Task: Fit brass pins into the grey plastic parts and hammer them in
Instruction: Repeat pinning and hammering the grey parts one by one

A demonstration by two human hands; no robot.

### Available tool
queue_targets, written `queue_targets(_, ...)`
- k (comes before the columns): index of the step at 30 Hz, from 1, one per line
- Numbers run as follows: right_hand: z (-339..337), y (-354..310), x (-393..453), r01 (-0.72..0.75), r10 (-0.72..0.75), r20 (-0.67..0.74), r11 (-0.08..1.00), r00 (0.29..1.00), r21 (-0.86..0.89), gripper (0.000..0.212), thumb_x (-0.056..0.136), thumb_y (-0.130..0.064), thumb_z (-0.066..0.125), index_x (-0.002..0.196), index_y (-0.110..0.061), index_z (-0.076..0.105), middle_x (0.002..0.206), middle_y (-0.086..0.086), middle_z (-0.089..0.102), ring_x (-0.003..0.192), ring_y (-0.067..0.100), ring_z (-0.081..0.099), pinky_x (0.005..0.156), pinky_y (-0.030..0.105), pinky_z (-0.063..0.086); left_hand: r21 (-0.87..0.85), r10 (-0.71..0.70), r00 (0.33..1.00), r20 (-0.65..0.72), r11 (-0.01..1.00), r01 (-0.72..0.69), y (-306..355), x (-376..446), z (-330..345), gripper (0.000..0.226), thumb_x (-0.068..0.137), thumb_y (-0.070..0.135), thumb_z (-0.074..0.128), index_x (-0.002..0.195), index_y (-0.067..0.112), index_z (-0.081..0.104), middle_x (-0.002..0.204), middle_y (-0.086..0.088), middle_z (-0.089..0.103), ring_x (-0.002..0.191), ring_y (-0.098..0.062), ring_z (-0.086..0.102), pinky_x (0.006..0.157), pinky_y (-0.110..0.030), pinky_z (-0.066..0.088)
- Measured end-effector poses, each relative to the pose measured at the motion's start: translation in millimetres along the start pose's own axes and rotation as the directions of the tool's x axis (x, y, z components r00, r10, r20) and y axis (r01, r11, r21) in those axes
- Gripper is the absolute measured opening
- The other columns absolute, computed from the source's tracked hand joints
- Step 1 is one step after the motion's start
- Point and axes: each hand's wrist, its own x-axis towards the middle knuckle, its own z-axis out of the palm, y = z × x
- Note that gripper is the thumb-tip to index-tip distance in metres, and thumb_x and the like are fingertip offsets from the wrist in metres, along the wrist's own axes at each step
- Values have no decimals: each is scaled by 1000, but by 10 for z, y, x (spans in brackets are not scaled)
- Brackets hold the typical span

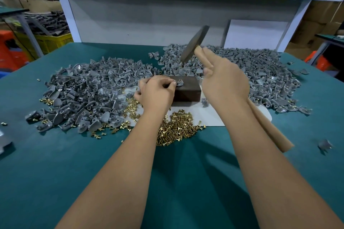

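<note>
While hammer [194, 43] hangs raised, no writing.

A dark rectangular block [187, 89] sat mid-table on the green-covered table [55, 182], upon a pale flat sheet [214, 117]. One small grey plastic part [180, 82] lay on the block's top, at its left end. A heap of grey plastic parts [87, 91] spread to the left, another heap [264, 76] behind and right. Loose brass pins [176, 128] lay before the block (some strayed leftward). The wooden-handled hammer [195, 44] hung above the block.
</note>
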Motion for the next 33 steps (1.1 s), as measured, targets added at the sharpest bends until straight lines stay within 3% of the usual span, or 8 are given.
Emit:
queue_targets(3, 44, 27, -56, 50, -33, 182, 995, 983, -90, 49, 95, -20, 47, 137, -45, 41, 101, 3, 66, 77, 27, 54, 63, 30, 37, 35, -22, 1000, -3, 999, 23, 11, -2, -1, 12, 91, 40, 65, 97, 37, 75, 115, 25, 63, 126, -15, 31, 86, -36, 16)
queue_targets(8, 41, 25, -113, 26, -26, 6, 1000, 1000, -12, 56, 96, -19, 47, 141, -49, 33, 103, 3, 68, 81, 28, 61, 60, 31, 36, 4, -25, 1000, -14, 1000, 25, -8, 17, 25, 11, 89, 42, 66, 91, 38, 76, 96, 30, 56, 124, -13, 30, 86, -36, 15)
queue_targets(11, 85, 30, -127, 65, -53, 136, 994, 989, -84, 56, 94, -19, 48, 140, -50, 35, 106, 2, 67, 88, 30, 62, 63, 31, 35, 37, -27, 999, -20, 999, 28, -19, 6, 23, 11, 90, 43, 65, 92, 39, 75, 106, 28, 61, 124, -13, 30, 85, -36, 14)
queue_targets(15, 44, 7, -106, 68, -67, 7, 996, 998, -57, 61, 94, -19, 49, 140, -52, 29, 96, 1, 65, 74, 26, 54, 59, 31, 35, -10, -17, 1000, -27, 1000, 16, -33, 4, 24, 11, 89, 42, 67, 90, 37, 76, 102, 28, 61, 123, -11, 29, 84, -34, 12)
queue_targets(18, 59, -27, -82, 144, -128, 128, 981, 984, -127, 62, 92, -15, 51, 138, -53, 33, 103, 1, 67, 83, 29, 62, 59, 31, 36, 34, -14, 999, -29, 999, 15, -18, -3, 13, 13, 90, 42, 64, 94, 36, 76, 107, 27, 61, 125, -12, 29, 83, -35, 13)
queue_targets(22, 32, -24, -65, 107, -105, 23, 988, 994, -116, 65, 93, -15, 51, 141, -52, 28, 98, 2, 66, 74, 26, 55, 57, 30, 33, -23, -16, 999, -33, 1000, 15, -23, -4, 16, 11, 89, 42, 66, 92, 36, 76, 105, 28, 61, 125, -10, 29, 81, -32, 10)
queue_targets(25, 78, 8, -79, 135, -118, 128, 981, 985, -137, 63, 93, -14, 50, 140, -50, 31, 107, 2, 67, 89, 29, 63, 61, 31, 35, 35, 10, 999, -49, 999, -8, -25, -10, 17, 11, 90, 43, 65, 92, 40, 75, 101, 29, 61, 123, -11, 31, 79, -34, 11)
queue_targets(33, 96, 8, -89, 99, -91, 123, 993, 988, -61, 57, 94, -18, 49, 138, -52, 36, 109, 1, 67, 92, 29, 63, 61, 30, 38, 107, 50, 997, -60, 993, -43, -31, -1, 20, 13, 90, 42, 64, 96, 39, 74, 104, 25, 65, 123, -13, 34, 80, -35, 12)
